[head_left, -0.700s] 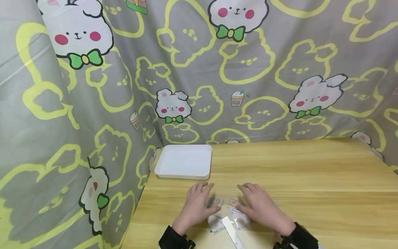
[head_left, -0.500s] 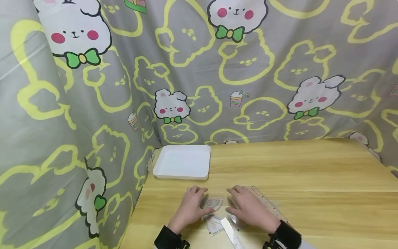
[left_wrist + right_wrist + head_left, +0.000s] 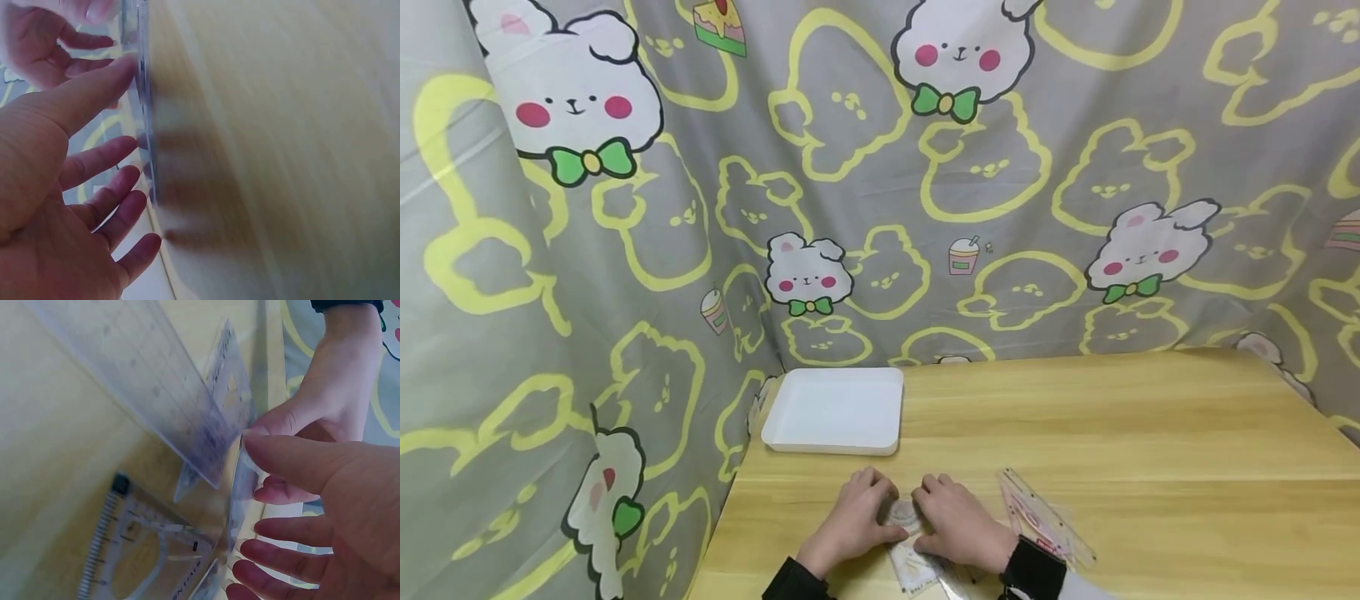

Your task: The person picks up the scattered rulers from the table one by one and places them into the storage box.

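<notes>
1. Protractor (image 3: 901, 514), clear and shaped like a half circle, sits on the wooden table (image 3: 1112, 417) near the front edge, right between the two hands.
2. At the very front, a clear straight ruler (image 3: 953, 587) and a small clear set square (image 3: 912, 569) lie flat on the table, partly under the wrists. The right wrist view shows these clear pieces lying over each other.
3. Left hand (image 3: 850, 523) rests on the table at the left side of the protractor. Its fingers bend a little and its thumb touches the edge of the clear plastic. In the left wrist view the fingers (image 3: 103, 156) look long and spread, with the thumb pressed on the thin edge. I cannot tell if it has a real grip.
4. Right hand (image 3: 958, 525) is at the right side of the protractor, very close to the left hand. Its thumb tip (image 3: 275, 450) presses on the edge of a clear piece, and the other fingers are spread and only a little bent.
5. A big clear triangle ruler (image 3: 1043, 521) lies flat just to the right of the right hand, not touching it.
6. Farther back on the left sits a white tray (image 3: 790, 433), well apart from the hands.
7. Behind the table hangs a grey curtain (image 3: 1037, 167) with yellow shapes and white bunnies.
</notes>
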`<state>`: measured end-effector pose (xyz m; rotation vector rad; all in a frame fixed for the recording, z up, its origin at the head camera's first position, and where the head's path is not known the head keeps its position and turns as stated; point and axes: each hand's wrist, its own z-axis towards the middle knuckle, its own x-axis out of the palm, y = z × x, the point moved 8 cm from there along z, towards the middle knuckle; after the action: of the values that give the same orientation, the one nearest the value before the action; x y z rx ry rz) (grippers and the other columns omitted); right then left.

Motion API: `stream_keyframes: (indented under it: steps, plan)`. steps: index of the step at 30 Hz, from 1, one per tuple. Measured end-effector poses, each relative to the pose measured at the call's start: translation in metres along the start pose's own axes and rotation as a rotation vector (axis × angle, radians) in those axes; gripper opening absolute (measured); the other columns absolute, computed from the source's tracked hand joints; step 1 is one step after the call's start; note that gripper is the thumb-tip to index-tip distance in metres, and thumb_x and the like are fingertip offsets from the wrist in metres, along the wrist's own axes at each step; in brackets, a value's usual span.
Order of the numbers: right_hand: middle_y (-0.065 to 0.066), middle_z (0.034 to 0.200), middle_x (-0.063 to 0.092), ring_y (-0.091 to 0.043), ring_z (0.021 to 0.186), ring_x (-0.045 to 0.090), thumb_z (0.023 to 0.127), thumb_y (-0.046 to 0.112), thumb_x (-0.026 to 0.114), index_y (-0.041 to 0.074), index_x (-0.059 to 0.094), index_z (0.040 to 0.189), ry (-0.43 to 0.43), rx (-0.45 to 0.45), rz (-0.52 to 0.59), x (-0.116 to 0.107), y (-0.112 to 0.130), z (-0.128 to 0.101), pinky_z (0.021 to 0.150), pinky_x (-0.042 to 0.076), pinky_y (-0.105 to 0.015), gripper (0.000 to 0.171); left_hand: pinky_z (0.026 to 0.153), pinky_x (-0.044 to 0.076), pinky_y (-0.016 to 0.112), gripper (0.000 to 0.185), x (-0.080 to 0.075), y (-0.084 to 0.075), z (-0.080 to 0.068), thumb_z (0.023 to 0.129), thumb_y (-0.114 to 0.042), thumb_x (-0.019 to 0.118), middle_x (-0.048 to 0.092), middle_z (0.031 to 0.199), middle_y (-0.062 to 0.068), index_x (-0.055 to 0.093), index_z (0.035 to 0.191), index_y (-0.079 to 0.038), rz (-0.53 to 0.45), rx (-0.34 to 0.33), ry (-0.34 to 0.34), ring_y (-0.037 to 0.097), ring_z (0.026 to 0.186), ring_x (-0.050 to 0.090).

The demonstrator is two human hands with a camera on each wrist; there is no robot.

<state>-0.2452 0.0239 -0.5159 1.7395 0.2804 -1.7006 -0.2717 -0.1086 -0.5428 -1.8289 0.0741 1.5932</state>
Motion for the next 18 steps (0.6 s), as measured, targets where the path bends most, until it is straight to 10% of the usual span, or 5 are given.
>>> stream_keyframes:
  steps: [18]
  plan:
    - [0.001, 0.092, 0.054, -0.013, 0.08, 0.047, 0.072, 0.039, 0.093, 0.007, 0.066, 0.098, -0.063, -0.03, -0.043, 0.004, -0.005, 0.015, 0.065, 0.042, -0.028, 0.049, 0.084, 0.031, 0.029, 0.047, 0.001, 0.006, 0.006, 0.08, -0.044, 0.09, 0.049, 0.106, -0.011, 0.064, 0.111, -0.02, -0.029, -0.008, 0.004, 0.009, 0.1, 0.04]
